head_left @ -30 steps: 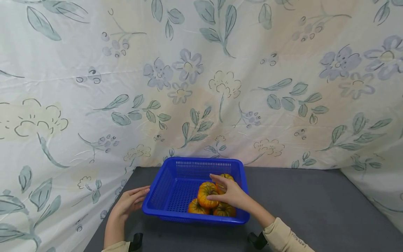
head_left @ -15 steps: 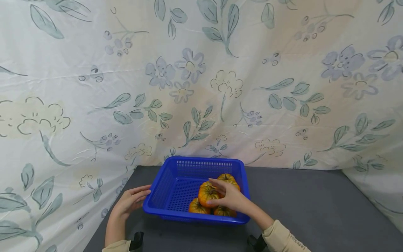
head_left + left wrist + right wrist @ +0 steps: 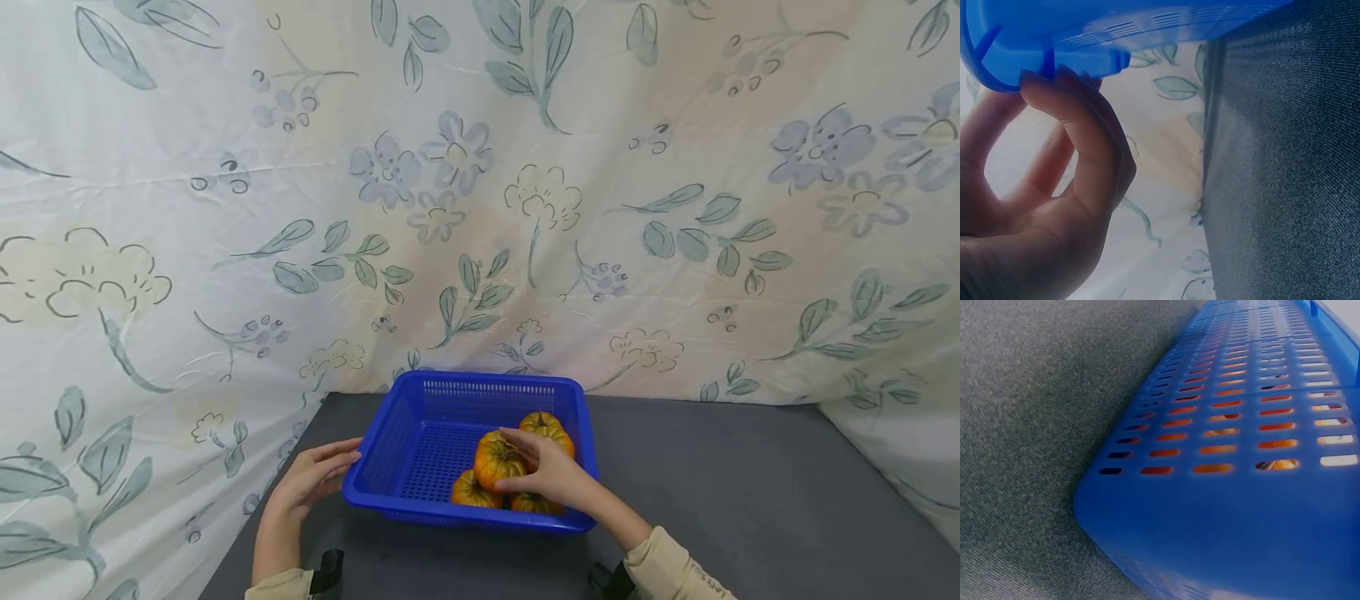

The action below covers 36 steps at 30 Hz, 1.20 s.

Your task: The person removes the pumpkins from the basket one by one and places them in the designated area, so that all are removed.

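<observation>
A blue plastic basket (image 3: pixel 420 510) with slotted walls stands on the dark grey table, with several small orange pumpkins in its right part. My right hand (image 3: pixel 555 473) grips the uppermost pumpkin (image 3: pixel 495 460), thumb at its near side and fingers over its far side. Under it lie a front left pumpkin (image 3: pixel 474 492) and a front right pumpkin (image 3: pixel 536 503); behind is another pumpkin (image 3: pixel 547 427). At the basket's left rim my left hand (image 3: pixel 311 479) holds on, its curled fingertips (image 3: pixel 1038 87) tucked under the edge. The right wrist view shows only the basket's outer wall (image 3: pixel 1210 519), no hand.
The grey tabletop (image 3: pixel 712 492) extends to the right of the basket and in front of it. A white flower-patterned cloth (image 3: pixel 480 167) hangs behind the table and down its left and right sides.
My right fingers have come down from above the uppermost pumpkin onto its far side, uncovering more of the rear pumpkin. My left hand stays at the rim. The head view has shifted slightly.
</observation>
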Tool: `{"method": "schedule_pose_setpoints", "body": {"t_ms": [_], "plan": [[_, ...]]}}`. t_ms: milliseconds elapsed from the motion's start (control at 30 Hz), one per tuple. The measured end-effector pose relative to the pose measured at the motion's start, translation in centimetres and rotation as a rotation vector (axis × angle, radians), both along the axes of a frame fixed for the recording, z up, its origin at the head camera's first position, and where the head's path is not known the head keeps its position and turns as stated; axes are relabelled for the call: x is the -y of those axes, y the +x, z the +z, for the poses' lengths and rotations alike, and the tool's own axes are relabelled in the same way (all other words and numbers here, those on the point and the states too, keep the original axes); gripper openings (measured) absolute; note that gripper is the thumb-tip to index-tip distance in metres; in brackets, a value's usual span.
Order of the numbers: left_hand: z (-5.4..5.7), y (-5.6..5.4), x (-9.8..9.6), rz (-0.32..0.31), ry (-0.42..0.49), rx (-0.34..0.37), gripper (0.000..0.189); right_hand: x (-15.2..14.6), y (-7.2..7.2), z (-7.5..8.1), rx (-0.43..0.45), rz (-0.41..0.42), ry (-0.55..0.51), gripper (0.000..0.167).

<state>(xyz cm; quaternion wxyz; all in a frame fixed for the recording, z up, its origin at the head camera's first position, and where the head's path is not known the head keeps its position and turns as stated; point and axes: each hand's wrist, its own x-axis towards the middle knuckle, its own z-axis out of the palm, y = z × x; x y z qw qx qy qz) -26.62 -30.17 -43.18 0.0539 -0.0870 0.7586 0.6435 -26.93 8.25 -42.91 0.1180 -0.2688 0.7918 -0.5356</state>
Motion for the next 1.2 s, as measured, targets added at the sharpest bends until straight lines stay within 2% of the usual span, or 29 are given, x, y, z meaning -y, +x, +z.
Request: {"method": "schedule_pose_setpoints", "body": {"t_ms": [367,567,733,967,1200], "plan": [[0.08,-0.06,0.01,-0.010,-0.023,-0.011,0.055,0.14,-0.22,-0.17,0.013,-0.001,0.002,0.077],[0.21,0.09,-0.03,-0.019,-0.024,-0.017,0.055,0.26,-0.08,0.07,0.048,0.002,-0.016,0.072],[0.04,0.15,-0.02,-0.027,-0.023,-0.020,0.055,0.30,-0.15,0.02,0.019,-0.001,0.004,0.065],[0.00,0.18,-0.03,-0.033,-0.027,-0.015,0.055,0.08,-0.01,0.36,0.058,0.016,-0.007,0.070],[-0.07,0.08,-0.02,-0.027,-0.020,-0.019,0.055,0.04,-0.20,0.28,0.037,0.029,0.011,0.073]]}}
